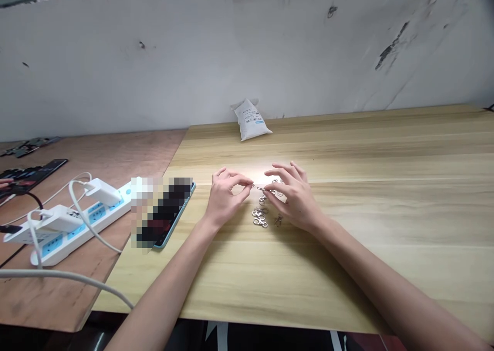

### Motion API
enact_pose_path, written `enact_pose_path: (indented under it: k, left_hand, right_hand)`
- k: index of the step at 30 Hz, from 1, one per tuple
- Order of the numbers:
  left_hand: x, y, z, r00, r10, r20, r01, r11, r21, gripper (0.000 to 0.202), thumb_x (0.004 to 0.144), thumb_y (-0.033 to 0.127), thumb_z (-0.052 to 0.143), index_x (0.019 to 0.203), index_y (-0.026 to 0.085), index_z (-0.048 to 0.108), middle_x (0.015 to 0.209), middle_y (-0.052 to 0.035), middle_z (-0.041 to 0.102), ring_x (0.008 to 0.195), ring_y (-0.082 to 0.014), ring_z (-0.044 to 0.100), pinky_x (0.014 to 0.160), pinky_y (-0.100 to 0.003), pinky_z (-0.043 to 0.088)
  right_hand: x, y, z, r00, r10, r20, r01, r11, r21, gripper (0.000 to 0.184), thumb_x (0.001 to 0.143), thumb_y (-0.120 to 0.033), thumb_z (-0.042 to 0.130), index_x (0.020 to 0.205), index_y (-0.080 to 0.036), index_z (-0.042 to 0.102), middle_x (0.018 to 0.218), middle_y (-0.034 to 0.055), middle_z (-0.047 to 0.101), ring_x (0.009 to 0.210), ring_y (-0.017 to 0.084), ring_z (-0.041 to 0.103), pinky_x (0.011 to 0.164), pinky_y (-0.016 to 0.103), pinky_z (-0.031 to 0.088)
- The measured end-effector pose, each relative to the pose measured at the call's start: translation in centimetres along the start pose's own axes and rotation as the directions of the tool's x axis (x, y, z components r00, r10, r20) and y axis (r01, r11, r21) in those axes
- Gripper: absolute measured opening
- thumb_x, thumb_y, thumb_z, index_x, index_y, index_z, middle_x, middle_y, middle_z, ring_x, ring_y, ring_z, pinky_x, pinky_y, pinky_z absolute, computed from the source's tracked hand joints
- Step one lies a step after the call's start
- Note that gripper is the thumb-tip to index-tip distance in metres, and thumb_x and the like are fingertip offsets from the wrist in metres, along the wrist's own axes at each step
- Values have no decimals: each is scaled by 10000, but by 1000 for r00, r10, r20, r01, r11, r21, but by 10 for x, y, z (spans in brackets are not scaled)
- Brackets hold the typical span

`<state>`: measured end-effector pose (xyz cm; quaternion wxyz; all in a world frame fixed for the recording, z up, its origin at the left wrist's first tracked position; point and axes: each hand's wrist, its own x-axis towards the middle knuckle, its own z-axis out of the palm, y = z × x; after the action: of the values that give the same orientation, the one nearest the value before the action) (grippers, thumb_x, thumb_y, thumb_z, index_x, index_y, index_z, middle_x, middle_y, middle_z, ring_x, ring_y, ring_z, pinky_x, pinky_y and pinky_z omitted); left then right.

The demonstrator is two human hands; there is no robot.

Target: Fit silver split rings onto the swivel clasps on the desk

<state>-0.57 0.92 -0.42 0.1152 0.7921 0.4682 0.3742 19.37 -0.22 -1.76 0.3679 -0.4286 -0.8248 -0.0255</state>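
My left hand [228, 192] is closed in a pinch of thumb and forefinger. Opposite it, my right hand [291, 194] pinches too, its other fingers raised and spread. Between the two sets of fingertips sits a small silvery metal clasp [259, 188], held just above the table; whether it is one piece or two joined parts I cannot tell. Several silvery swivel clasps [260, 217] lie in a loose group below the fingertips. Another clasp [278, 220] rests under my right hand, and more metal pieces behind it are partly hidden by the fingers.
A white plastic packet [251, 120] with a label stands near the wall. Left of my left forearm lies a phone [174, 214], partly pixelated. Further left are a white power strip [88, 222] with chargers and cables, a dark device [42, 172], and part of another person's hand [5, 182].
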Motion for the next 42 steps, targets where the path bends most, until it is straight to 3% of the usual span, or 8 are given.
enact_pose_path:
  k: [11,27,37,42]
  left_hand:
    - [0,-1,2,998,25,49,-24,1000,-17,44,881,234,637,851,243,667,887,37,745,1029,-184,668,1140,-487,233]
    - [-1,1,1,1000,25,2,-25,1000,-13,57,836,199,666,794,235,653,846,39,724,936,-169,654,1126,-495,239]
    - [-2,3,4,998,61,-10,-61,998,-5,76,823,179,665,777,228,629,809,51,705,903,-164,649,1121,-489,250]
    - [-3,2,4,989,147,-21,-145,984,102,69,829,171,647,796,226,624,790,48,715,910,-174,657,1123,-493,253]
  right_hand:
    - [0,0,0,1000,-15,-26,15,1000,1,129,894,-233,595,820,-248,700,1115,56,685,1225,277,530,1089,559,309]
    - [0,-2,0,995,-45,-86,44,999,-8,107,893,-230,601,842,-256,691,1085,46,685,1198,256,548,1094,531,311]
    - [0,-4,1,996,-66,-59,64,997,-44,119,893,-223,591,835,-252,691,1090,52,682,1199,262,543,1103,537,292]
    - [-1,-5,1,1000,-1,-19,2,997,80,123,881,-216,594,793,-245,675,1078,52,677,1170,263,552,1076,537,306]
